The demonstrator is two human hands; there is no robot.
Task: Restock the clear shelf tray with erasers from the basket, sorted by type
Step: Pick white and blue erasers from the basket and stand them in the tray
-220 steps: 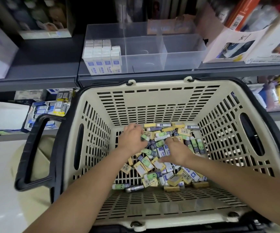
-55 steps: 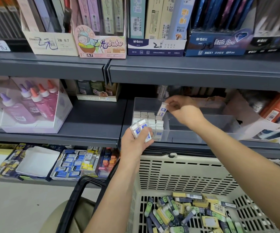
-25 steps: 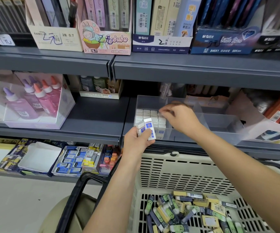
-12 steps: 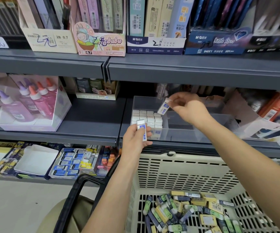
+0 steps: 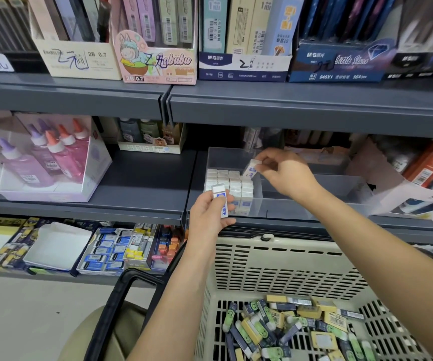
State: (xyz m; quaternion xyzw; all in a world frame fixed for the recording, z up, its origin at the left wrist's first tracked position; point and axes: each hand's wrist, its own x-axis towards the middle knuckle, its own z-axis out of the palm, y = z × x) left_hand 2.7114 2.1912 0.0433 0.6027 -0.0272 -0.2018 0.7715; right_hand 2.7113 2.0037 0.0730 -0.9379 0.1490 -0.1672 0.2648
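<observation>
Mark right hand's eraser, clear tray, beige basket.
White blue-sleeved eraser [image 5: 250, 170] in right hand [image 5: 288, 175]: head view, sleeve.
Clear plastic shelf tray [image 5: 275, 208]: head view, front wall.
Beige slotted basket [image 5: 288, 267]: head view, rear wall.

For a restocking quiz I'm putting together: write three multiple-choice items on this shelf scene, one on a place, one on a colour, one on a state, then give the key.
1. In the clear plastic shelf tray, where do the stacked white erasers stand?
A) left compartment B) middle compartment C) right compartment

2. What colour is the label on the white block eraser in the left hand?
A) red B) blue C) green

3. What is the right hand doing?
A) open, holding nothing B) a fist, holding nothing C) pinching a white eraser over the tray

Key: 1 A, the rows fill the tray's left end; 2 B, a blue label shows on its face; 3 C, fingertips hold it above the rows.
</observation>
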